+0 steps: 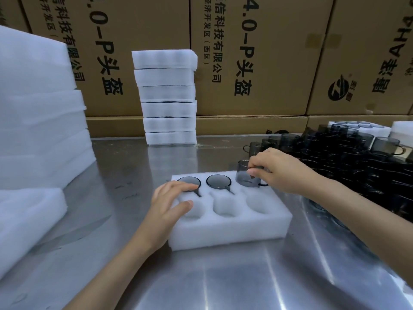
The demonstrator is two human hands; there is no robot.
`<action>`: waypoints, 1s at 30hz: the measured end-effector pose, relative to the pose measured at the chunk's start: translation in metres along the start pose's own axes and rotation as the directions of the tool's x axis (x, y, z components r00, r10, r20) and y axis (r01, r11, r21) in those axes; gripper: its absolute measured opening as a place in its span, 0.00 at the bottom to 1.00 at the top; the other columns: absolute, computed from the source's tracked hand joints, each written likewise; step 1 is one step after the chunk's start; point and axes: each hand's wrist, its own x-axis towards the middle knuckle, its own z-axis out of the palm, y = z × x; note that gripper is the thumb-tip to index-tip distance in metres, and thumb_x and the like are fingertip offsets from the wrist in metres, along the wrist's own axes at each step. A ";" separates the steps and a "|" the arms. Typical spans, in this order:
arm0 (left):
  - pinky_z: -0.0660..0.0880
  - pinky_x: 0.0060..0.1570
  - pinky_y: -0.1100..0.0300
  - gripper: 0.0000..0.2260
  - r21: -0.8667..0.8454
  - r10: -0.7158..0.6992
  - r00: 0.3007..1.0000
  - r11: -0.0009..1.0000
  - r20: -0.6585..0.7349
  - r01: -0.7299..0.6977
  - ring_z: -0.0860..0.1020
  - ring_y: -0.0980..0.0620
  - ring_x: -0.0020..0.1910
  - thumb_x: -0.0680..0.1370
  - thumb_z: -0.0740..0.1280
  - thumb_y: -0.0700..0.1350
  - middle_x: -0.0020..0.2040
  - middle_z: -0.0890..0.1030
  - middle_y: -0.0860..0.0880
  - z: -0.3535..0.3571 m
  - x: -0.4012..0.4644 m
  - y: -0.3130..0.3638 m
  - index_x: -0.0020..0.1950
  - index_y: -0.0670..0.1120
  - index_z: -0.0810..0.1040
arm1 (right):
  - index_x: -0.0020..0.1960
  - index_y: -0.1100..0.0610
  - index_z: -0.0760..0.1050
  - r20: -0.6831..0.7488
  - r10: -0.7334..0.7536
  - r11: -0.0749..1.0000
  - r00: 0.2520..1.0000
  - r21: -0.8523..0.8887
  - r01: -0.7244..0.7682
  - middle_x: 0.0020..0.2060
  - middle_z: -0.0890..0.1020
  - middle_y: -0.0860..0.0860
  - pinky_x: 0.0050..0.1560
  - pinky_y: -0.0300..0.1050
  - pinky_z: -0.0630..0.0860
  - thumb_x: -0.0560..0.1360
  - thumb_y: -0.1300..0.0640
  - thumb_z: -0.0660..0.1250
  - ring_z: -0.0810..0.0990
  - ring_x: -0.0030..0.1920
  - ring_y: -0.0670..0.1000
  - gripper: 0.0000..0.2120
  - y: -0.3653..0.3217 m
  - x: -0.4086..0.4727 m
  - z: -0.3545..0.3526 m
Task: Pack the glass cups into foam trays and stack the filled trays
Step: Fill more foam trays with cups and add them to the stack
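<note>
A person's right hand (pixel 276 170) is pinching the rim of a smoky grey glass cup with a handle (pixel 247 175), holding it upright and part-way down in the far-right pocket of a white six-pocket foam tray (pixel 230 229) on the steel worktop (pixel 223 283). The cup's long axis is standing vertical, directly over the pocket and beneath the fingers, so the coming move looks like a straight push down. The left hand (pixel 172 201) is lying flat, fingers relaxed, steadying the tray's near-left corner beside the first seated cup (pixel 189 182); a second seated cup (pixel 218 181) is sitting in the far-middle pocket. Three near pockets are waiting unfilled. Six filled trays (pixel 167 97) are standing stacked behind, and loose dark cups (pixel 348 151), too many to count, are crowding the right side.
</note>
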 end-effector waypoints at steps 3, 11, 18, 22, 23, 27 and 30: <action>0.53 0.56 0.82 0.17 -0.007 -0.006 1.000 1.000 0.004 0.006 0.60 0.61 0.65 0.69 0.59 0.52 0.59 0.71 0.65 0.000 0.000 0.001 0.56 0.58 0.75 | 0.40 0.46 0.69 -0.046 -0.005 0.999 0.999 -0.054 0.003 0.37 0.73 0.42 0.44 0.47 0.72 0.80 0.49 0.58 0.67 0.50 0.46 0.09 -0.002 -0.002 0.006; 0.52 0.57 0.82 0.17 0.013 -0.009 1.000 1.000 0.009 0.009 0.60 0.60 0.66 0.69 0.59 0.51 0.58 0.71 0.65 0.000 -0.001 0.002 0.57 0.57 0.76 | 0.40 0.43 0.68 -0.133 0.015 1.000 0.991 0.002 -0.015 0.35 0.72 0.41 0.40 0.44 0.68 0.79 0.46 0.60 0.65 0.48 0.45 0.09 -0.006 -0.004 0.014; 0.53 0.56 0.82 0.16 0.060 -0.013 1.000 0.998 0.017 0.012 0.60 0.60 0.65 0.70 0.59 0.52 0.59 0.71 0.65 -0.001 0.001 0.000 0.56 0.60 0.75 | 0.43 0.43 0.74 -0.161 0.063 0.989 0.985 0.141 -0.041 0.40 0.77 0.38 0.43 0.42 0.69 0.77 0.44 0.58 0.70 0.49 0.43 0.09 -0.005 -0.007 0.011; 0.56 0.56 0.80 0.14 0.202 0.078 0.997 0.976 0.006 -0.077 0.64 0.64 0.62 0.72 0.58 0.52 0.56 0.72 0.67 -0.006 0.005 0.007 0.56 0.60 0.75 | 0.54 0.44 0.78 -0.358 0.263 0.830 0.896 0.557 -0.022 0.51 0.79 0.36 0.60 0.43 0.69 0.82 0.53 0.53 0.74 0.58 0.40 0.14 0.003 -0.020 0.019; 0.56 0.56 0.79 0.14 0.259 0.131 0.991 0.958 -0.002 -0.126 0.64 0.66 0.60 0.73 0.58 0.51 0.56 0.72 0.67 -0.007 0.007 0.011 0.57 0.58 0.75 | 0.58 0.44 0.76 -0.359 0.283 0.803 0.889 0.596 -0.014 0.55 0.78 0.36 0.64 0.44 0.68 0.82 0.54 0.52 0.73 0.61 0.40 0.15 0.004 -0.024 0.025; 0.58 0.65 0.71 0.19 0.370 0.273 0.959 0.885 0.075 -0.281 0.63 0.66 0.65 0.76 0.59 0.51 0.65 0.71 0.62 0.006 0.017 0.035 0.67 0.54 0.71 | 0.65 0.42 0.70 -0.316 0.250 0.756 0.915 0.654 0.020 0.66 0.72 0.39 0.72 0.47 0.60 0.79 0.48 0.49 0.66 0.69 0.38 0.18 0.007 -0.034 0.049; 0.46 0.73 0.60 0.24 0.475 0.255 0.933 0.807 0.253 -0.349 0.50 0.62 0.74 0.80 0.55 0.56 0.76 0.55 0.62 0.032 0.030 0.050 0.76 0.56 0.57 | 0.66 0.40 0.69 -0.307 0.223 0.764 0.925 0.644 0.030 0.67 0.71 0.38 0.73 0.48 0.59 0.78 0.47 0.49 0.64 0.70 0.38 0.19 0.010 -0.034 0.052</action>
